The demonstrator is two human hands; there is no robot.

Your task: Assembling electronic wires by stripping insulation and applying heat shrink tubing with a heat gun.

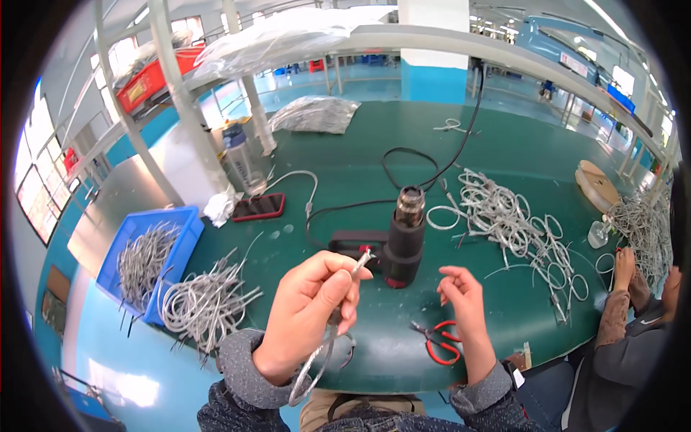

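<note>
Thumb and fingers of my left hand pinch a thin grey cable near its end. The tip pokes up past the fingertips, and the rest hangs in a loop below the hand, over the table's near edge. My right hand is raised to the right, fingers bent and apart, with nothing visible in it. Below its fingers lie red-handled cutters on the green table. Just beyond both hands a black heat gun stands with its metal nozzle upward; the left fingertips partly overlap its handle in view.
A blue bin of short cables and a grey cable bundle are at left. Coiled cables spread at right, before a seated co-worker. A phone, a bottle and a black cord lie farther back.
</note>
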